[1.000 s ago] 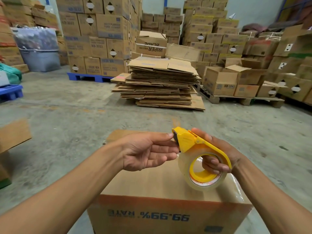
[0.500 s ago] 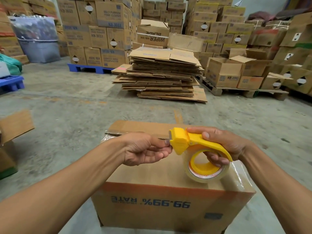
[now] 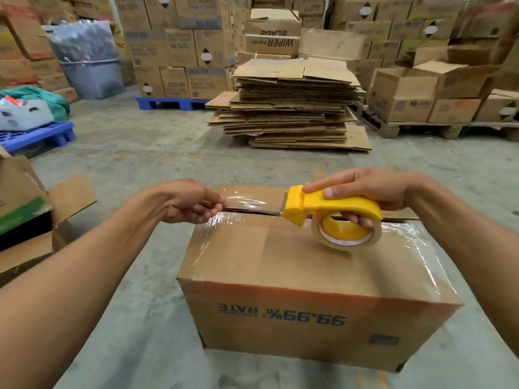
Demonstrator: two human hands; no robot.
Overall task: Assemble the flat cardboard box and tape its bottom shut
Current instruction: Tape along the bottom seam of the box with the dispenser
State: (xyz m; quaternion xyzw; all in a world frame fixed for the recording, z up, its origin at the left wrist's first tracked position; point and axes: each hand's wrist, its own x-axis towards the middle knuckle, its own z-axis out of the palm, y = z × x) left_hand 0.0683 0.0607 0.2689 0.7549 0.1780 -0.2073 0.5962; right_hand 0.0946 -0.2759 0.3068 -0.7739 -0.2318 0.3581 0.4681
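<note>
A brown cardboard box [image 3: 280, 265] stands upside down on the concrete floor in front of me, its print "99.99% RATE" inverted. The closed flaps meet at a seam running left to right across the top. My right hand [image 3: 365, 186] grips a yellow tape dispenser [image 3: 331, 211] with a clear tape roll, resting over the seam at the right. My left hand [image 3: 193, 203] pinches the free end of the clear tape [image 3: 247, 202] at the box's left edge. The strip stretches between both hands above the seam. Old clear tape shines on the box's side edges.
A tall stack of flattened cartons [image 3: 292, 105] lies straight ahead on the floor. An open box [image 3: 25, 209] sits at my left. Blue pallets [image 3: 168, 103] and wooden pallets [image 3: 421, 127] carry stacked boxes behind. Bare concrete floor [image 3: 140, 153] surrounds my box.
My hands have drawn apart: the left pulled the tape end to the box's left edge, the right moved the dispenser rightward. A strip now spans the seam. The view has shifted closer.
</note>
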